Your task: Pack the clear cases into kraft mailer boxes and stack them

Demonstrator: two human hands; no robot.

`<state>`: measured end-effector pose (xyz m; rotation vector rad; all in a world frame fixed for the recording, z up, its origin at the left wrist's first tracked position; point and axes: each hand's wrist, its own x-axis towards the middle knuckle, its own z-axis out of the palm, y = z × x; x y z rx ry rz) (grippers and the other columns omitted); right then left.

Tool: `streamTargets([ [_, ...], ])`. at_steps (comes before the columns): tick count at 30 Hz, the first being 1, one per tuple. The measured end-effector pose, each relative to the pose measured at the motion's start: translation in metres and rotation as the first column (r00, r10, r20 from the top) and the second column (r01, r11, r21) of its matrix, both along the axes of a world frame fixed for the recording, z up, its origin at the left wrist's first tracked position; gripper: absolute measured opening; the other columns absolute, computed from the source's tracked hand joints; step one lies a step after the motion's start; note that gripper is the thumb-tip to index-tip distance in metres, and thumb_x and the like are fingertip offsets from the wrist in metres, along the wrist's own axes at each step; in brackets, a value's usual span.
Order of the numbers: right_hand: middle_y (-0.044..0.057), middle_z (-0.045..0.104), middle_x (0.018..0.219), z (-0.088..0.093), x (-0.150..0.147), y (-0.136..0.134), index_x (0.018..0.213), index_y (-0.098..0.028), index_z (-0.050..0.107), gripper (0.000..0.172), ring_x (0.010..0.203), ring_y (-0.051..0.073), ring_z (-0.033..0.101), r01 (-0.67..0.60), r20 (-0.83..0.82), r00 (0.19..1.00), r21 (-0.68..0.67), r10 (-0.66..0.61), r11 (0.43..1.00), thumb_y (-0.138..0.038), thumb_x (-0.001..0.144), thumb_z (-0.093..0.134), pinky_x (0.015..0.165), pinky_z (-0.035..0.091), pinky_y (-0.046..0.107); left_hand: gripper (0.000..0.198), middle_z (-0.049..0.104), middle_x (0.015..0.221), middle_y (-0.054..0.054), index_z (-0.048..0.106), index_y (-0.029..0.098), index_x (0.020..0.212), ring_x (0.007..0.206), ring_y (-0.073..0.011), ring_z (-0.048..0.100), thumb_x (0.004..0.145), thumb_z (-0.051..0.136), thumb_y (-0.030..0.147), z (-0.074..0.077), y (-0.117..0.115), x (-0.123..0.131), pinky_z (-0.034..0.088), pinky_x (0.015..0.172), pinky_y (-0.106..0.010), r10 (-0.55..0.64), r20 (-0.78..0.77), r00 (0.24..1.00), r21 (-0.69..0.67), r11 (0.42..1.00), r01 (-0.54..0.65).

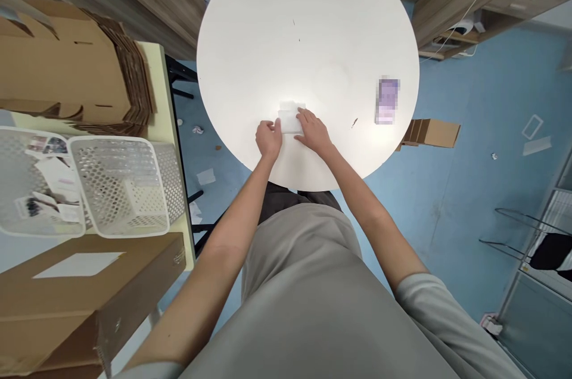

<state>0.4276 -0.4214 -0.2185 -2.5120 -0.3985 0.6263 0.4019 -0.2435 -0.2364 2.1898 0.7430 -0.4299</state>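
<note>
White and flat, a small folded piece [290, 117] of paper or thin card lies on the near part of a round white table [308, 21], just in front of the person. Glare washes out its folds.

Both hands work on it, apparently pressing or folding. To do this well, one side should probably be pinned firmly while the other hand flattens the piece with even pressure, so that it does not slide on the smooth top.

The left hand [269, 139] is curled at the piece's left edge and seems to pinch it between thumb and fingers. The right hand [314, 132] lies open and palm down, its fingers on the piece's right side. Both bare forearms reach straight forward from the body and draw together at the wrists.

Farther right on the table lies a purple rectangular object [387, 101], blurred, with a small dark item [354, 123] near it. On a side table to the left are two white perforated baskets [129, 182], stacked flattened cardboard [67, 69] and a brown carton [67, 295]. More flat cardboard [431, 132] lies on the blue floor at right.
</note>
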Motion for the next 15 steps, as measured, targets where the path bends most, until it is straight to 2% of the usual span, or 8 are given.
streamTargets([
  [3, 0.021, 0.044, 0.178, 0.001, -0.008, -0.001, 0.156, -0.019, 0.058, 0.054, 0.164, 0.040, 0.043, 0.028, 0.006, 1.000, -0.027, -0.028, 0.999, -0.029, 0.104, 0.072, 0.131, 0.043, 0.065, 0.053, 0.080, 0.125, -0.015, 0.067, 0.022, 0.125, 0.113, -0.0264, 0.080, 0.117, 0.028, 0.057, 0.007, 0.000, -0.025, 0.060, 0.105, -0.044, 0.161, -0.064, 0.985, -0.160, 0.973, -0.169],
  [6, 0.023, 0.049, 0.174, 0.002, -0.016, 0.012, 0.153, -0.017, 0.060, 0.051, 0.159, 0.041, 0.048, 0.140, 0.023, 0.990, -0.042, -0.140, 0.989, -0.031, 0.105, 0.069, 0.130, 0.044, 0.063, 0.050, 0.075, 0.143, -0.019, 0.066, 0.019, 0.137, 0.122, -0.0238, 0.080, 0.118, 0.029, 0.047, 0.015, -0.006, -0.037, 0.062, 0.108, -0.042, 0.206, -0.089, 0.975, -0.385, 0.895, -0.224],
  [9, 0.023, 0.060, 0.162, 0.006, -0.019, 0.031, 0.150, -0.018, 0.063, 0.050, 0.151, 0.039, 0.056, 0.290, 0.002, 0.957, -0.046, -0.291, 0.956, -0.044, 0.107, 0.067, 0.125, 0.050, 0.057, 0.050, 0.070, 0.155, -0.019, 0.061, 0.019, 0.151, 0.137, -0.0243, 0.073, 0.117, 0.033, 0.042, 0.020, -0.009, -0.029, 0.061, 0.113, -0.043, 0.190, -0.079, 0.979, -0.502, 0.841, -0.203],
  [12, 0.018, 0.071, 0.144, 0.012, -0.015, 0.039, 0.146, -0.020, 0.067, 0.052, 0.133, 0.033, 0.069, 0.412, -0.092, 0.907, -0.018, -0.412, 0.911, -0.055, 0.107, 0.066, 0.113, 0.059, 0.047, 0.049, 0.067, 0.160, -0.015, 0.061, 0.023, 0.155, 0.143, -0.0240, 0.069, 0.116, 0.040, 0.043, 0.021, -0.009, -0.009, 0.060, 0.117, -0.042, 0.113, -0.014, 0.993, -0.510, 0.854, -0.104],
  [15, 0.015, 0.072, 0.138, 0.018, -0.010, 0.031, 0.139, -0.020, 0.074, 0.049, 0.124, 0.027, 0.072, 0.480, -0.140, 0.872, 0.048, -0.470, 0.876, -0.056, 0.107, 0.065, 0.108, 0.061, 0.040, 0.043, 0.068, 0.159, -0.014, 0.066, 0.022, 0.149, 0.145, -0.0249, 0.067, 0.111, 0.051, 0.036, 0.020, -0.010, 0.008, 0.057, 0.120, -0.042, 0.056, 0.045, 0.997, -0.502, 0.864, -0.026],
])
